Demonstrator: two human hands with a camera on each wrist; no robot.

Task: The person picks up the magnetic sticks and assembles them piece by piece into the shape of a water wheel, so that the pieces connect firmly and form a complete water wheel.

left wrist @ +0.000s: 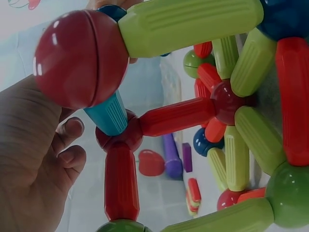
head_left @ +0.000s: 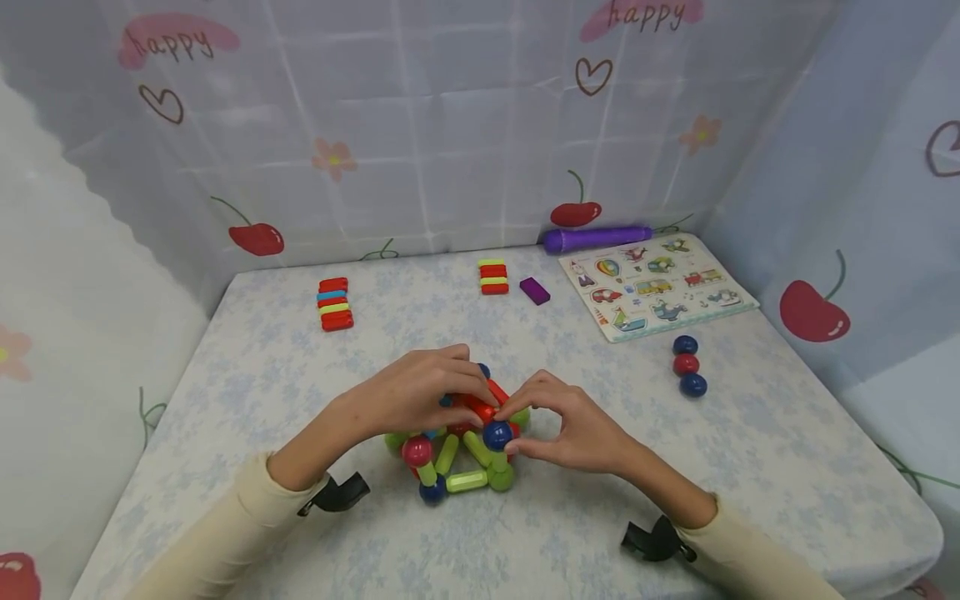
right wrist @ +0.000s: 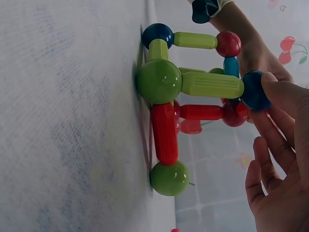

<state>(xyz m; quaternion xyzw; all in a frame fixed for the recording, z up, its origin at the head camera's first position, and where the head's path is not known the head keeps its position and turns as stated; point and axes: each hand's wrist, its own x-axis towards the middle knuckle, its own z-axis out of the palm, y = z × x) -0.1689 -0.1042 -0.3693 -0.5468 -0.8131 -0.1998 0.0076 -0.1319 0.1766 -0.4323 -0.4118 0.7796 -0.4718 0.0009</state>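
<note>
A frame of magnetic sticks and balls stands on the table, with a red ball (head_left: 417, 451) on a near upper corner and a light green stick (head_left: 467, 481) along its base. My right hand (head_left: 577, 425) pinches a blue ball (head_left: 497, 436) between thumb and fingers. That blue ball (right wrist: 256, 91) caps an upright light green stick (right wrist: 212, 84) in the right wrist view. Reaching over the frame, my left hand (head_left: 427, 387) pinches a red stick (head_left: 480, 408) close beside the blue ball. A blue stick (left wrist: 108, 113) joins two red balls in the left wrist view.
Short sticks lie in a left row (head_left: 335, 305) and a middle row (head_left: 493, 277), beside a purple block (head_left: 535, 291). A purple tube (head_left: 597, 239) and a picture board (head_left: 660, 287) lie at back right. Blue and red balls (head_left: 686, 364) line up at right.
</note>
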